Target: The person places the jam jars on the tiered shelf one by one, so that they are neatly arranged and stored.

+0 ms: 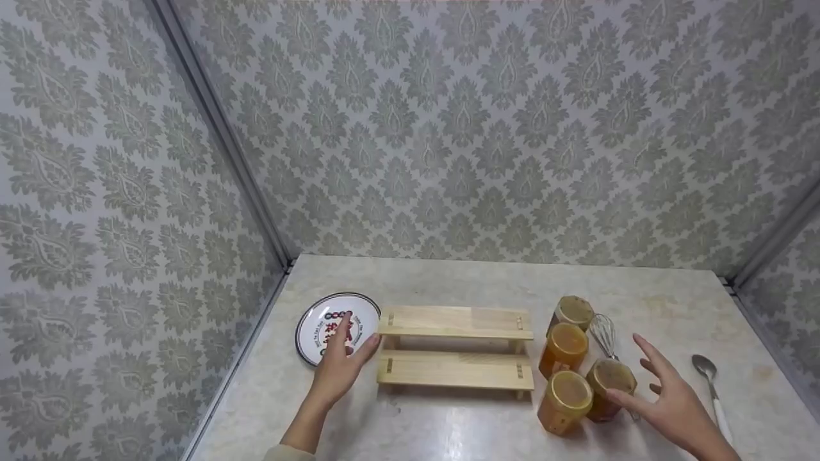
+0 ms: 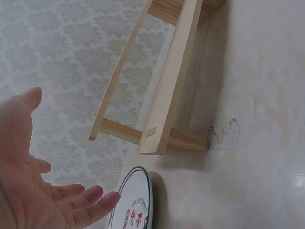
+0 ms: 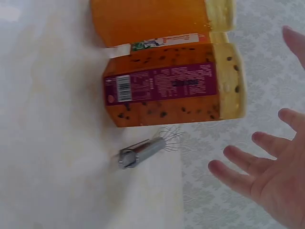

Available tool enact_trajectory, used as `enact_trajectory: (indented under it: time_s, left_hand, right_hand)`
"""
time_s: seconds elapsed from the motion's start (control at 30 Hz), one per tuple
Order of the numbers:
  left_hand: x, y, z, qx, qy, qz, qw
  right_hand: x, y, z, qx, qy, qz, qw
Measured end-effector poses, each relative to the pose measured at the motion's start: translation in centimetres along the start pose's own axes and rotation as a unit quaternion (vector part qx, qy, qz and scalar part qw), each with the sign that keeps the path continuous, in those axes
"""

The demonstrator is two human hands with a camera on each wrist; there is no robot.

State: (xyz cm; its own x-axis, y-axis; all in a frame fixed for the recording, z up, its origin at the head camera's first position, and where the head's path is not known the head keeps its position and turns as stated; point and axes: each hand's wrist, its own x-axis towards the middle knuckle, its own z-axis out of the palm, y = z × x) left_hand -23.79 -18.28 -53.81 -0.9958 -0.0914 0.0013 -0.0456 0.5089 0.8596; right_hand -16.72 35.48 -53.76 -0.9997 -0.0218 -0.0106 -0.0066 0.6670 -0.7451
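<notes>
My left hand [image 1: 338, 371] hovers over the near right side of a round white plate [image 1: 311, 336] with a dark rim and red print. Its thumb comes close to the left end of a two-step wooden rack [image 1: 455, 370]. On the other side, my right hand [image 1: 676, 403] is spread beside a jar with dark seeds and a purple label [image 3: 162, 86]. In the right wrist view a gap shows between those fingers and the jar. An orange jar [image 1: 567, 346], a yellow-lidded jar [image 1: 564, 403] and a darker jar [image 1: 572, 312] stand grouped with it. Neither hand holds anything.
Behind the jars lies a wire whisk [image 1: 604, 334], partly hidden by the seeded jar. A spoon with a white handle [image 1: 716, 400] lies at the far right. Patterned walls [image 1: 448, 128] enclose the pale marbled table [image 1: 461, 422] at the back and sides.
</notes>
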Motion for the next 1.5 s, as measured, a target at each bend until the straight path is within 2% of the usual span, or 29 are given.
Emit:
enact_trajectory:
  time_s: [0.17,0.33,0.47,0.6,0.77,0.87,1.2,1.5]
  left_hand:
    - [-0.2,-1.8,1.0,-0.047,-0.024,-0.050,0.9974]
    - [-0.5,-2.9,2.0,-0.100,-0.050,-0.102,0.9885]
    - [-0.6,-3.3,2.8,-0.135,-0.056,-0.118,0.9823]
    - [-0.3,-3.6,3.6,-0.147,-0.060,-0.140,0.9774]
    - [0.2,-4.1,4.3,-0.184,-0.063,-0.176,0.9649]
    - [0.4,-4.4,4.6,-0.203,-0.064,-0.184,0.9596]
    - [0.1,-4.6,5.4,-0.235,-0.060,-0.170,0.9551]
    - [0.2,-4.6,5.4,-0.238,-0.053,-0.191,0.9507]
  right_hand:
    - [0.0,0.7,1.3,0.033,-0.003,0.023,0.9992]
    - [0.1,1.2,2.3,0.067,-0.007,0.061,0.9959]
    - [0.0,1.4,2.8,0.090,-0.009,0.086,0.9922]
    - [0.0,1.6,3.2,0.104,-0.005,0.108,0.9887]
    - [0.2,1.5,3.5,0.121,0.007,0.118,0.9856]
    - [0.2,1.4,3.6,0.124,0.013,0.118,0.9852]
    - [0.1,1.6,4.0,0.123,0.022,0.122,0.9846]
    - [0.3,1.7,4.4,0.147,0.025,0.141,0.9787]
